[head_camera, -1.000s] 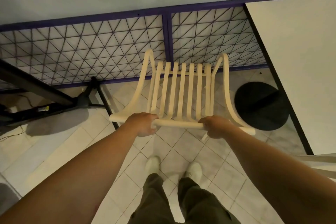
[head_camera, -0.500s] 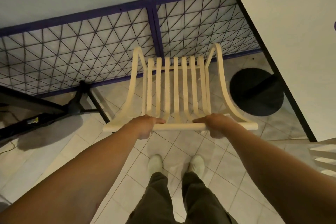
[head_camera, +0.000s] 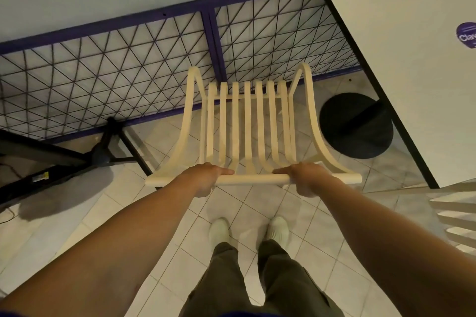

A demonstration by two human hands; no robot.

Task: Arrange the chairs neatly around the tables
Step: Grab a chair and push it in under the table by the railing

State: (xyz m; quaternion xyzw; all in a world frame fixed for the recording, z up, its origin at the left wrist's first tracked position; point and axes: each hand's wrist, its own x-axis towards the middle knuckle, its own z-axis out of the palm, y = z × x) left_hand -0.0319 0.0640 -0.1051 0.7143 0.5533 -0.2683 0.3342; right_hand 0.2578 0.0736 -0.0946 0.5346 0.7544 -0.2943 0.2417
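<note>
A view from above, down a person's two bare arms to a cream chair standing on the pale tiled floor just in front of their feet; the left hand and right hand are set apart, each closed over the round top rail of the chair back, thumbs lying along it; the chair sits left of a white desk, near its black round base and just before a purple-framed wire mesh fence; the chair looks like smooth moulded plastic (bentwood is possible), with curved slats and flared side rails, so it should be light, stiff and slightly slick; the top rail seems the best hold.
</note>
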